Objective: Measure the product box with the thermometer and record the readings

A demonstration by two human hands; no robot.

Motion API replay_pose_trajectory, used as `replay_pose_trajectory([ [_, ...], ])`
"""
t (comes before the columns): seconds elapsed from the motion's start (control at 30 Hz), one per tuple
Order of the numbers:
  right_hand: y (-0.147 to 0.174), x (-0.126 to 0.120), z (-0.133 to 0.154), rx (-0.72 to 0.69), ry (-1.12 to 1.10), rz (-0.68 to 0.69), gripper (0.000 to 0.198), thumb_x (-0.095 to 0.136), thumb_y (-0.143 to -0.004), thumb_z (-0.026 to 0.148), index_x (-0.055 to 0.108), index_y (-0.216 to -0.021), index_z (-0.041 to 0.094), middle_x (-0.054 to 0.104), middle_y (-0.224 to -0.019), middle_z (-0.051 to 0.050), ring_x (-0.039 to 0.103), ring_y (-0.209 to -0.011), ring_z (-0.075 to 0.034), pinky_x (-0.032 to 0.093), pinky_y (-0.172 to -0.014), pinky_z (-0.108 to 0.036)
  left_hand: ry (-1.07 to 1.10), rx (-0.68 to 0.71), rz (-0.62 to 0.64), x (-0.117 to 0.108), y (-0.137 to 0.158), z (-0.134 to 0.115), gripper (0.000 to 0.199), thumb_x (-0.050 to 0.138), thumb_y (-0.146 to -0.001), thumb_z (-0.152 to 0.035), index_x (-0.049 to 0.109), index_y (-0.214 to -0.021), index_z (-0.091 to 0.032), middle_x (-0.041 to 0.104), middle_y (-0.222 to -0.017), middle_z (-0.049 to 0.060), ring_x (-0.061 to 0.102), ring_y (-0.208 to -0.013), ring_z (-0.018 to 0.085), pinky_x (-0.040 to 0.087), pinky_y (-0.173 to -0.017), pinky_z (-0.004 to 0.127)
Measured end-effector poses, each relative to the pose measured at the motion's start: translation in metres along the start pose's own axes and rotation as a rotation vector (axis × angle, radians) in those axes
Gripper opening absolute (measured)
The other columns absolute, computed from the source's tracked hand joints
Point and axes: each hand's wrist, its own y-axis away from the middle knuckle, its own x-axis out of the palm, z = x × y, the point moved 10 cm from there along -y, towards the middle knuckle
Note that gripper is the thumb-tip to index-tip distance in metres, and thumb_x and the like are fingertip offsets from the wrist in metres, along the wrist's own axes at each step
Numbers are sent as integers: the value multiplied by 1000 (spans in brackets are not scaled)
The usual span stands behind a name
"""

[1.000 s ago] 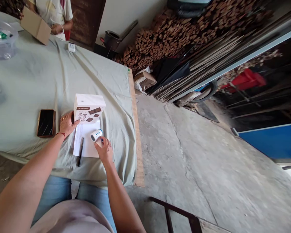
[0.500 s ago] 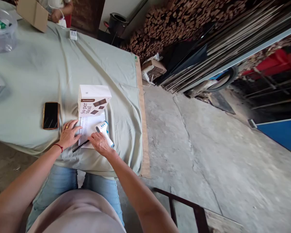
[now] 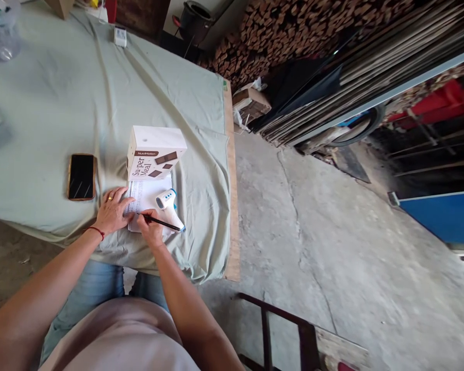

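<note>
My right hand (image 3: pixel 151 229) is closed around a black pen (image 3: pixel 164 223), its tip low over a sheet of paper (image 3: pixel 144 194) with writing along the left part. Resting on the paper's left edge is my left hand (image 3: pixel 115 210), fingers spread. A white and blue infrared thermometer (image 3: pixel 169 205) lies partly on the paper, just right of the pen hand. Behind it stands a white "Su-per Meal" box (image 3: pixel 154 153), covering the paper's far end. To the left of my left hand lies a phone (image 3: pixel 81 176) with a dark screen.
A pale green cloth (image 3: pixel 54 103) covers the table. At its far side are a small white box (image 3: pixel 120 37), a clear plastic tub (image 3: pixel 2 36) and part of a cardboard box (image 3: pixel 60 6). Stacked firewood (image 3: pixel 251 38) and a metal frame (image 3: pixel 270 319) stand beyond the table.
The pen has turned in my right hand, its tip now on the left and its body pointing right. My right hand has shifted slightly left, off the thermometer. The view has moved slightly.
</note>
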Motion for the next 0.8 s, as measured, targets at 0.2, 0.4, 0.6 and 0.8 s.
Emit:
replay_pose_trajectory([
  [0.2, -1, 0, -5, -43, 105, 38, 10, 61, -76, 30, 55, -71, 25, 54, -63, 4, 47, -59, -14, 44, -65, -31, 48, 1, -5, 1, 0, -1, 42, 69, -76, -29, 69, -118, -28, 48, -151, 8, 38, -144, 36, 25, -123, 55],
  [0.4, -2, 2, -3, -189, 210, 35, 10, 57, -77, 33, 55, -74, 24, 56, -63, 4, 50, -60, -14, 46, -64, -28, -12, 36, -18, -1, 1, -6, 40, 67, -79, -29, 68, -119, -26, 49, -151, 10, 41, -143, 35, 30, -121, 55],
  [0.6, 0, 1, 1, -316, 295, 13, 10, 54, -80, 30, 53, -73, 23, 56, -63, 3, 51, -58, -13, 47, -61, -27, -101, 78, -28, -2, 2, -11, 40, 67, -81, -29, 68, -120, -21, 50, -149, 16, 43, -142, 34, 33, -119, 53],
  [0.8, 2, 0, 2, -339, 290, -6, 10, 53, -82, 30, 53, -74, 23, 56, -63, 3, 51, -58, -13, 48, -61, -27, -94, 68, -28, -1, 2, -10, 41, 68, -79, -28, 68, -120, -22, 49, -150, 14, 43, -142, 34, 33, -120, 53],
])
